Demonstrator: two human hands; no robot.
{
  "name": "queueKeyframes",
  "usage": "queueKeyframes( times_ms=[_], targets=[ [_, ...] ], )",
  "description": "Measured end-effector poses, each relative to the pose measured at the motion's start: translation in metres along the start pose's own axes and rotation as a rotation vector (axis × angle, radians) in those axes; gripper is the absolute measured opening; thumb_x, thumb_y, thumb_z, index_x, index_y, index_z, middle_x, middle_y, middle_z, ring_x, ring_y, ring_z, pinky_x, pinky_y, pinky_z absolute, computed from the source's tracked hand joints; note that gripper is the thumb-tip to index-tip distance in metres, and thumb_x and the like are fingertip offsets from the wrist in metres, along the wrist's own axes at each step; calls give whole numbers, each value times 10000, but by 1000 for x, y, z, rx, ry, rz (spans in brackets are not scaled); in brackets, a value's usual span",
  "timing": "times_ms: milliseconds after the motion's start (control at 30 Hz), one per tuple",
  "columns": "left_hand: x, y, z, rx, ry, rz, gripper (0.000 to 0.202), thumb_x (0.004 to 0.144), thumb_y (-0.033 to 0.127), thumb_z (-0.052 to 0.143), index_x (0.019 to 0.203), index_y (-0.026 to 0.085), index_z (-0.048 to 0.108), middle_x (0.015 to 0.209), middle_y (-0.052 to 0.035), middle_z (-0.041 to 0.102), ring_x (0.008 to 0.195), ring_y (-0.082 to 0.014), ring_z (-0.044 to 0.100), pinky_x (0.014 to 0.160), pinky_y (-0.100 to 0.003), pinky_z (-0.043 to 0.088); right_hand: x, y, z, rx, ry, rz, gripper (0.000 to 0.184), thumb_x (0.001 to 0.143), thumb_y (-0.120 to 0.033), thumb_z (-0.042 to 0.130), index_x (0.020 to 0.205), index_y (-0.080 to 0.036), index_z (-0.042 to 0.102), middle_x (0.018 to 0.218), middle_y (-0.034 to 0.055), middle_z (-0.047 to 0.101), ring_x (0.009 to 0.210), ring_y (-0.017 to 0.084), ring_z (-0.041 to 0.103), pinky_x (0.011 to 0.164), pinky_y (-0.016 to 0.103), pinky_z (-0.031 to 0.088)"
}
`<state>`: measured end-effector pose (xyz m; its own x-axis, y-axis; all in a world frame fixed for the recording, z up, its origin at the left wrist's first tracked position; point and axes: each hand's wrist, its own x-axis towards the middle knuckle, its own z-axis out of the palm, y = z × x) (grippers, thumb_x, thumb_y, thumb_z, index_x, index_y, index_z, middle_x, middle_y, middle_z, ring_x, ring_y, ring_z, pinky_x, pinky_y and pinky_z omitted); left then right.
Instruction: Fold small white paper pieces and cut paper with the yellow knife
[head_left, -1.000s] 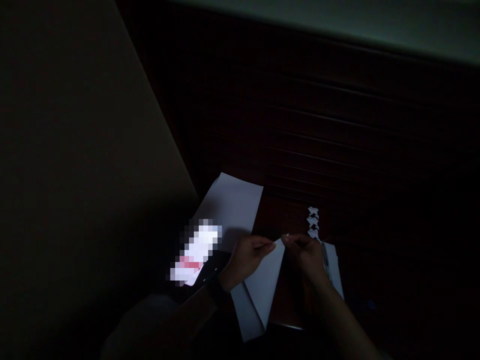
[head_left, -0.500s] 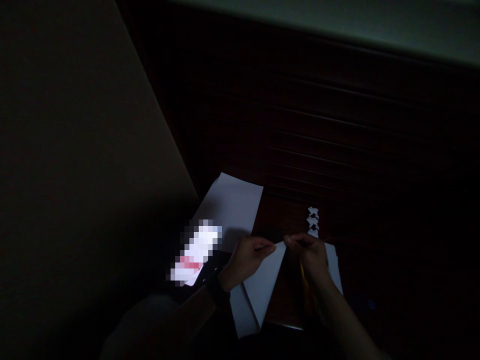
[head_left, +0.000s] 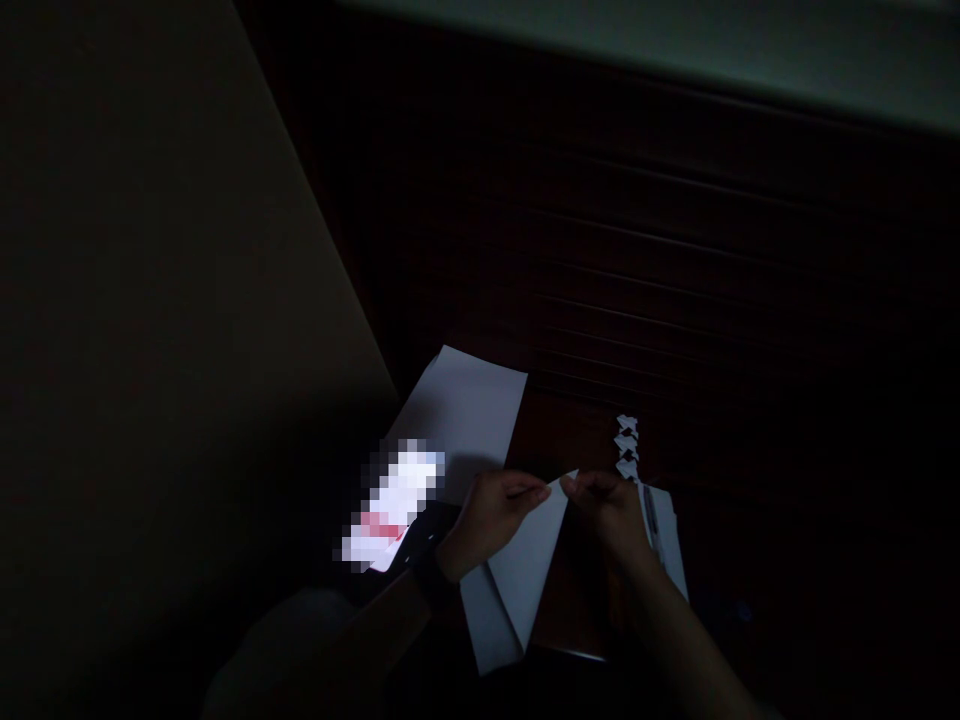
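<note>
In a very dark scene, a white sheet of paper [head_left: 525,575] hangs folded to a point over the front edge of a dark wooden table [head_left: 570,420]. My left hand [head_left: 491,520] pinches its top edge from the left, fingers closed. My right hand [head_left: 611,515] pinches the same top corner from the right, fingers closed. The two hands nearly touch at the corner. A dark band is on my left wrist.
A larger white sheet [head_left: 465,410] lies behind my left hand. Several small white folded paper pieces [head_left: 626,445] sit in a row behind my right hand. Another white sheet with a pen [head_left: 664,540] lies under my right forearm. A blurred bright patch [head_left: 394,505] is at left.
The paper's top corner has risen slightly between my fingertips and the sheet has shifted a little; both hands stay in nearly the same place.
</note>
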<state>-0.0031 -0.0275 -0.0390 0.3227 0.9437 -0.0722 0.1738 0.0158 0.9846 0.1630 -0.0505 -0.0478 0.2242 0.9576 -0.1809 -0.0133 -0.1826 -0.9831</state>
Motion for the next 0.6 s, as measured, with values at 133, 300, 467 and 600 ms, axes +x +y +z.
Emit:
queueKeyframes(
  times_ms=[133,300,467,600],
  targets=[
    [-1,1,0,-31,-10,15,241,778,345,602,902,165,703,893,-59,721,819,-193,662,719,-279,521,0,1,-2,37,-7,1,231,626,-402,744,631,-183,672,615,11,676,550,168,593,553,275,446],
    [-1,-2,-1,-69,-7,79,289,808,334,575,1045,200,672,1041,-36,689,944,-201,640,836,-287,495,1,-1,0,28,-33,18,233,664,-408,719,720,-182,703,682,29,699,601,178,611,583,280,455],
    [-1,-4,-1,-49,19,56,293,815,354,564,1034,196,678,1023,-31,695,933,-215,643,820,-297,501,1,3,1,-19,-93,-7,273,694,-426,691,702,-154,700,705,60,700,638,188,615,608,286,458],
    [-1,-3,-2,-50,-11,58,309,816,364,561,1047,191,672,1032,-33,691,949,-226,637,814,-303,502,0,4,1,-62,-39,-35,298,673,-441,705,657,-144,691,638,53,684,584,176,600,566,274,446]
  ],
)
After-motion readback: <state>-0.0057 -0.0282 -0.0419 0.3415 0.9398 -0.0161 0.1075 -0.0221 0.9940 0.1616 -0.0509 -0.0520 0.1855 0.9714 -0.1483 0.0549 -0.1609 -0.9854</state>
